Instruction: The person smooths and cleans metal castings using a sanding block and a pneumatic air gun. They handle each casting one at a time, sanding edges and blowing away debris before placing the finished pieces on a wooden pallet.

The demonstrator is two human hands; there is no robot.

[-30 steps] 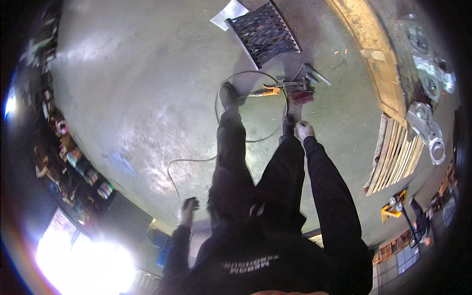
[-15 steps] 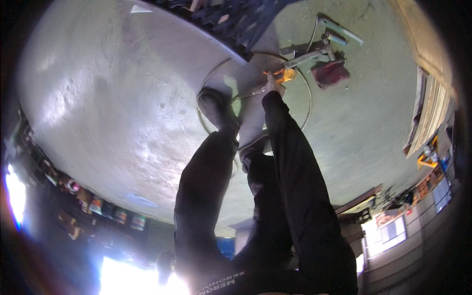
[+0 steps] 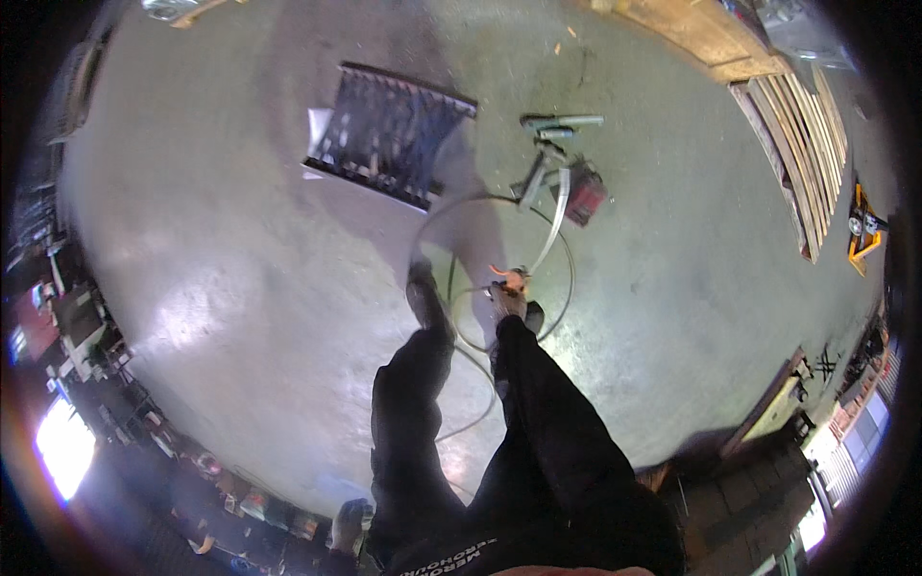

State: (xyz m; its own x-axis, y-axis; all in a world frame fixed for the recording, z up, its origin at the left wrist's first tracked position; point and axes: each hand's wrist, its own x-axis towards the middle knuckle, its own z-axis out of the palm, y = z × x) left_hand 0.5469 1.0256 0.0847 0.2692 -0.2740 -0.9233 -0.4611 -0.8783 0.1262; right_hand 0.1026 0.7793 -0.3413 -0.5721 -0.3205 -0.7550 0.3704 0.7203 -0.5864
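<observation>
My right hand point(image 3: 508, 301), in a light glove, reaches down at the end of a black sleeve, closed on an orange hand tool point(image 3: 516, 279). A long pale bar point(image 3: 555, 223) runs up from this tool; its exact kind is unclear. A thin hose point(image 3: 573, 278) lies in loops on the floor around my boots point(image 3: 423, 288), and part of it passes by the right hand. My left hand point(image 3: 347, 526) shows small and grey beside my left thigh at the lower edge; its fingers are not clear.
A dark slatted metal frame point(image 3: 384, 134) lies ahead on the floor point(image 3: 240, 240). Right of it are a red block-like object point(image 3: 583, 199), a metal tool point(image 3: 547, 158) and pale green bars point(image 3: 562, 125). Wooden slats point(image 3: 802, 163) and a yellow frame point(image 3: 864, 230) stand far right.
My view has lifted and widened, showing the whole slatted frame. The right hand, still holding the orange tool, has drawn back from the red object, and the pale bar now points more upward.
</observation>
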